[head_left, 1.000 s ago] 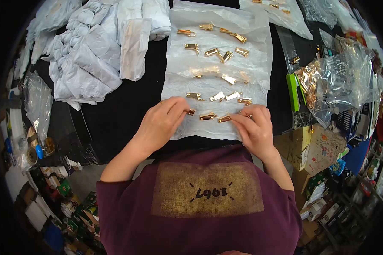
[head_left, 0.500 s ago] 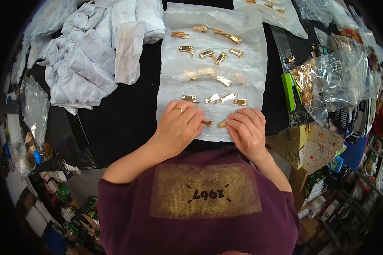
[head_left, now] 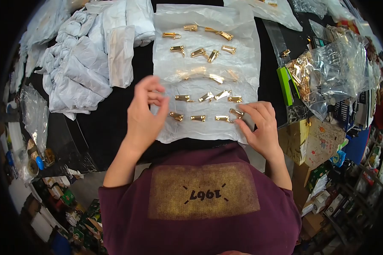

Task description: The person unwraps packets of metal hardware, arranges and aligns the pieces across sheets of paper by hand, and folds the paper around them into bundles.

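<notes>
Left hand point(head_left: 145, 114): shifted in half a second from the lowest row of small, gold-coloured, oblong metal clasps point(head_left: 198, 118) to its left end, fingers loosely parted, nothing seen in them.
Rightmost clasp point(head_left: 236, 113): on the sheet, between the right hand's point(head_left: 263, 126) thumb and forefinger; whether they grip cannot be told.
Metal bodies: probably light, stiff, slick; best pinched across the long sides.
White crinkled paper sheet point(head_left: 178, 131): soft, likely to crease if dragged.
Black-covered bench point(head_left: 102, 131): beneath; crumpled white bundles point(head_left: 81, 76) lie left.

black-topped table point(head_left: 104, 127) | grey floor point(head_left: 85, 186), left | cardboard box point(head_left: 314, 223), lower right | green box point(head_left: 68, 196), lower left
</notes>
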Tool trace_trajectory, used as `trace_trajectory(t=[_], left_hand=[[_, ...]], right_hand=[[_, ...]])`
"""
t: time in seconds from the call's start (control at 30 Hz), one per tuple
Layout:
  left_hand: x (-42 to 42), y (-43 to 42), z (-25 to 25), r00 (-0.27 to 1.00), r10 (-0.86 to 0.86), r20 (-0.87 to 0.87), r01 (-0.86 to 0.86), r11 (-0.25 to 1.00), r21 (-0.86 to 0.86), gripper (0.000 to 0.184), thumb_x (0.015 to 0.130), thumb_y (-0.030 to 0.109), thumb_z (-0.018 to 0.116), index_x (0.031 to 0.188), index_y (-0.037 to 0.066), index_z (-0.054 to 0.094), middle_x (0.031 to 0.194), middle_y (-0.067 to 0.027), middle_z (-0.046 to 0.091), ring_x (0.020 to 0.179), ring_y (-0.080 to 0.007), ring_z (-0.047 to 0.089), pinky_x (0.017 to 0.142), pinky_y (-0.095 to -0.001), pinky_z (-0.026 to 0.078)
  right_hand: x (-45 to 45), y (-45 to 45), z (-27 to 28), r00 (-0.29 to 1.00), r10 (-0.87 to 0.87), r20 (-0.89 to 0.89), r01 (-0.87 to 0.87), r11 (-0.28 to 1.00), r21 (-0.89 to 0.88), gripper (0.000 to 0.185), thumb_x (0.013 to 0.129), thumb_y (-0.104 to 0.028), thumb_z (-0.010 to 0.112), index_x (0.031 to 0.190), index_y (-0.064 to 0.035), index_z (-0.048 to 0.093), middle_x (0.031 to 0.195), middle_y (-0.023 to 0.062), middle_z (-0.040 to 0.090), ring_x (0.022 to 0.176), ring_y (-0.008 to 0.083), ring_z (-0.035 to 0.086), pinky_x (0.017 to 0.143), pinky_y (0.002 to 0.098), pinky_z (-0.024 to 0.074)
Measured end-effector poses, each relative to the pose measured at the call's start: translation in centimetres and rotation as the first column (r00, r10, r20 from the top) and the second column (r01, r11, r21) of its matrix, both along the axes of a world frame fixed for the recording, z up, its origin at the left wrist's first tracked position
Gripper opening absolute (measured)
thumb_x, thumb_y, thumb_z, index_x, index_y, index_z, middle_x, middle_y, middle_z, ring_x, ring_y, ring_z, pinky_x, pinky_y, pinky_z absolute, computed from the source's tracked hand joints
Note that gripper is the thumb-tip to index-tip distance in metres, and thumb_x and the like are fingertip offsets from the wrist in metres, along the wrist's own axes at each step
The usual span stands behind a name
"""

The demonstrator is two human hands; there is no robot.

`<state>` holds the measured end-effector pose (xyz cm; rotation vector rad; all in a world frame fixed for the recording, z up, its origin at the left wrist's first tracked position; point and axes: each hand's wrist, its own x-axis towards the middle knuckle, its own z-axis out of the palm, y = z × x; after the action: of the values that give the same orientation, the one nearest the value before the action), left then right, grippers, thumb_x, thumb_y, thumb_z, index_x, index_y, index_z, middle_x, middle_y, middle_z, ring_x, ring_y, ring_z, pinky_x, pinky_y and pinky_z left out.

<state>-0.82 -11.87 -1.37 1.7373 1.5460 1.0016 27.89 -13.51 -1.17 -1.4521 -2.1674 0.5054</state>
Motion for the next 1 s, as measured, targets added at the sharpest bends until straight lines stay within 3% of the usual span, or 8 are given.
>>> trace_trajectory(t=[0.03,0.17,0.37,0.53,0.6,0.7,0.8,1.0], left_hand=[[-0.1,0.6,0.4,0.979,0.165,0.119,-0.156,0.984,-0.084,0.036,0.086,0.000,0.070,0.120,0.005,0.063,0.094,-0.0063,0.064,0.076,-0.0111,0.064,0.070,-0.0247,0.053],[-0.9,2.3,1.5,0.998,0.066,0.011,-0.059,0.939,-0.339,0.036,0.090,0.003,0.067,0.126,0.006,0.061,0.093,-0.0043,0.064,0.071,-0.0075,0.061,0.067,-0.0228,0.052],[-1.9,4.2,-0.2,0.999,-0.047,0.027,0.054,0.922,-0.384,0.024,0.097,0.011,0.059,0.120,0.006,0.063,0.094,-0.0067,0.064,0.068,-0.0101,0.063,0.065,-0.0238,0.053],[-2.7,5.0,-0.3,0.987,0.007,0.160,0.068,0.887,-0.457,0.028,0.103,0.024,0.050,0.117,0.003,0.063,0.098,-0.0099,0.065,0.079,-0.0155,0.064,0.069,-0.0283,0.055],[-2.9,5.7,-0.2,0.984,-0.008,0.179,0.089,0.887,-0.454,0.032,0.105,0.027,0.048,0.119,0.003,0.062,0.098,-0.0095,0.065,0.082,-0.0161,0.063,0.071,-0.0285,0.054],[-2.3,7.1,-0.1,0.968,-0.113,-0.225,0.104,0.993,-0.053,0.044,0.105,0.040,0.042,0.119,0.002,0.061,0.119,-0.0191,0.061,0.093,-0.0359,0.066,0.084,-0.0392,0.055],[-0.8,9.4,0.2,0.959,-0.109,-0.263,0.089,0.992,-0.087,0.046,0.105,0.038,0.039,0.132,0.003,0.051,0.135,-0.0229,0.054,0.116,-0.0448,0.056,0.099,-0.0458,0.047],[0.9,12.6,-2.9,0.896,0.000,-0.443,-0.040,0.996,-0.082,0.045,0.103,0.020,0.042,0.144,0.002,0.040,0.144,-0.0235,0.046,0.130,-0.0392,0.048,0.106,-0.0433,0.042]], right_hand=[[0.1,0.1,0.1,1.000,0.000,-0.003,0.000,1.000,0.001,0.031,0.073,-0.010,0.080,0.102,-0.0074,0.070,0.094,0.0067,0.063,0.093,0.0279,0.058,0.081,0.0393,0.0443],[0.3,0.9,0.3,0.995,0.098,0.022,-0.098,0.995,-0.009,0.028,0.077,-0.005,0.078,0.103,-0.0039,0.069,0.096,0.0084,0.064,0.088,0.0215,0.060,0.074,0.0331,0.0490],[0.5,5.1,0.0,0.799,-0.387,-0.461,0.271,0.915,-0.299,0.022,0.095,-0.014,0.064,0.115,-0.0043,0.068,0.093,0.0103,0.063,0.078,0.0145,0.062,0.065,0.0222,0.0498],[0.9,9.0,-0.2,0.865,-0.292,-0.409,0.140,0.922,-0.361,0.026,0.101,-0.019,0.056,0.120,-0.0058,0.067,0.100,0.0118,0.063,0.080,0.0191,0.064,0.069,0.0279,0.0520],[0.7,10.3,-1.1,0.926,-0.161,-0.342,0.104,0.978,-0.180,0.030,0.102,-0.024,0.054,0.121,-0.0056,0.066,0.108,0.0133,0.062,0.084,0.0228,0.064,0.073,0.0304,0.0523],[-0.3,12.0,-1.2,0.958,-0.118,-0.261,0.094,0.990,-0.103,0.032,0.102,-0.027,0.053,0.123,-0.0059,0.065,0.116,0.0153,0.061,0.090,0.0270,0.065,0.078,0.0335,0.0522],[-2.3,13.0,-1.1,0.972,-0.148,-0.181,0.123,0.983,-0.139,0.034,0.101,-0.027,0.052,0.126,-0.0069,0.062,0.124,0.0176,0.059,0.097,0.0317,0.064,0.084,0.0371,0.0518],[-3.4,14.5,-3.7,0.966,-0.237,-0.106,0.240,0.970,0.024,0.044,0.093,-0.003,0.052,0.137,-0.0098,0.053,0.132,0.0181,0.056,0.111,0.0363,0.060,0.094,0.0410,0.0495]])
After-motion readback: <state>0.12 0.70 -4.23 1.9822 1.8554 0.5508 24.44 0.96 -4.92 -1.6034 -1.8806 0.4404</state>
